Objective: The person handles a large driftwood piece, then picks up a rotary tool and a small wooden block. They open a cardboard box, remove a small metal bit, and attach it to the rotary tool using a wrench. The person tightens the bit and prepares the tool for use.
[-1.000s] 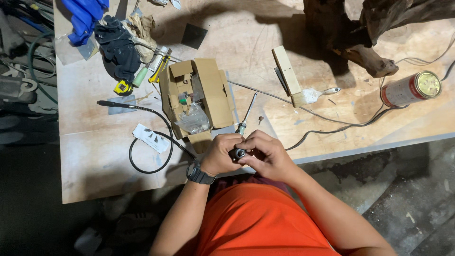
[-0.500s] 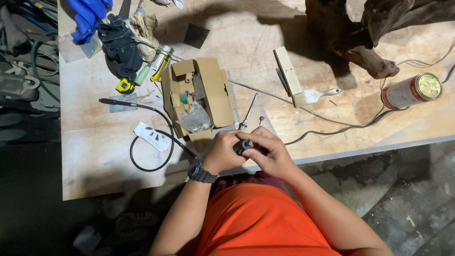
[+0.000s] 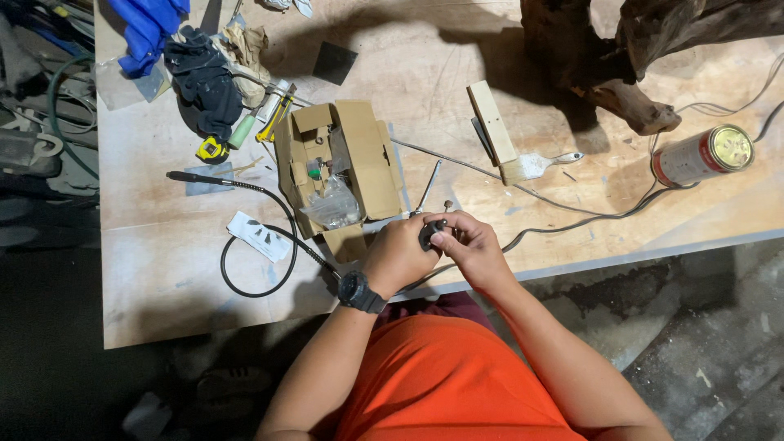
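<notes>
I see my hands meet at the table's [image 3: 572,261] near edge, bare board to their right. My left hand [image 3: 398,260] and right hand [image 3: 472,249] both clamp a small black tool [image 3: 430,233] between them, just in front of the open box [image 3: 339,167].

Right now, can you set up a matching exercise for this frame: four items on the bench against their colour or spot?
Things:
1. cloth
2. tin can
3. cardboard box
4. paintbrush

Descriptions:
a. lying on its side near the right edge
b. blue, at the far left corner
c. open, just beyond the left hand
d. beside the wooden block

Pairs: 1-b, 2-a, 3-c, 4-d
</notes>
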